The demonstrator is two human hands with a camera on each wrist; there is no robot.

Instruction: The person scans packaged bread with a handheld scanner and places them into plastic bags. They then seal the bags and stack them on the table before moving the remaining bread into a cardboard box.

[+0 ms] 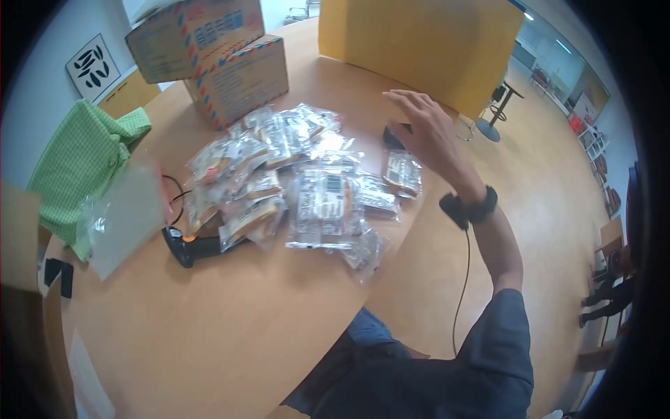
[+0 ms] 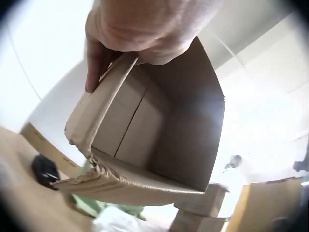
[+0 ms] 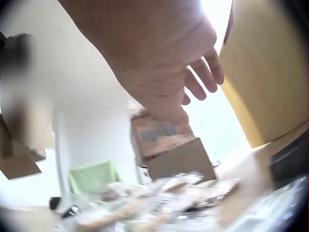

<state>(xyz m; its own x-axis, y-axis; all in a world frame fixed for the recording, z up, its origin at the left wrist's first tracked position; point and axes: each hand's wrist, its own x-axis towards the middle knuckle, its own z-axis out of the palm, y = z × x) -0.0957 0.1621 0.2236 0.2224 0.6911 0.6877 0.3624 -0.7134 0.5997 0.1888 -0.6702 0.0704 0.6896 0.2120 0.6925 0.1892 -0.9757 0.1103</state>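
My left hand (image 2: 149,26) grips one wall of a cardboard box (image 2: 188,130), fingers on the outside. The box is tilted with its open top towards the left wrist camera, and its inside shows bare. At the left edge of the head view only a blurred part of this box (image 1: 21,237) appears; the left hand is outside that view. My right hand (image 1: 426,133) is raised at the table's right side, fingers extended and holding nothing. Below and left of it lies a heap of clear plastic packets (image 1: 279,153), with one printed packet (image 1: 401,173) nearest the hand.
Two stacked cartons (image 1: 241,80) stand at the back, beside a yellow panel (image 1: 419,42). A black barcode scanner (image 1: 199,248) lies before the heap. Green checked cloth (image 1: 77,160) and a clear plastic bag (image 1: 129,216) are at left. A cable (image 1: 460,300) hangs from the right wrist.
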